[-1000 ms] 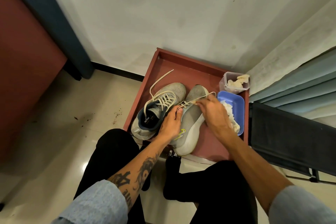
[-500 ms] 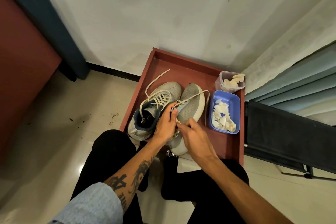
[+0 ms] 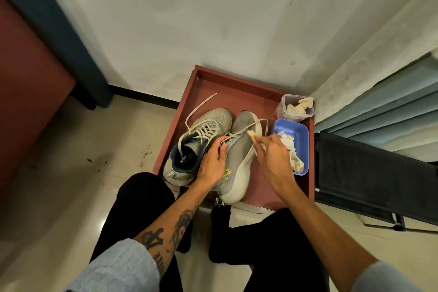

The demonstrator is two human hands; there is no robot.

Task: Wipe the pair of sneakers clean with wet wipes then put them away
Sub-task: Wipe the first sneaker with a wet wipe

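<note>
Two grey sneakers lie on a red-brown tray (image 3: 237, 85). The left sneaker (image 3: 208, 123) stands upright, laces loose. The right sneaker (image 3: 239, 156) is tipped on its side, white sole facing right. My left hand (image 3: 213, 163) grips its collar and tongue, steadying it. My right hand (image 3: 272, 156) pinches a crumpled wet wipe (image 3: 252, 135) against the shoe's side near the laces. A blue tub (image 3: 301, 133) of wipes sits just right of the shoe.
A clear plastic box (image 3: 295, 108) holding crumpled wipes stands at the tray's back right corner. A black folding chair (image 3: 369, 180) is to the right, a wall behind, a dark cabinet (image 3: 28, 92) at left. My knees in black trousers meet the tray's front edge.
My right hand has moved from the shoe's heel area up toward the laces, now holding a wipe against the side. My left hand kept its hold on the right sneaker.
</note>
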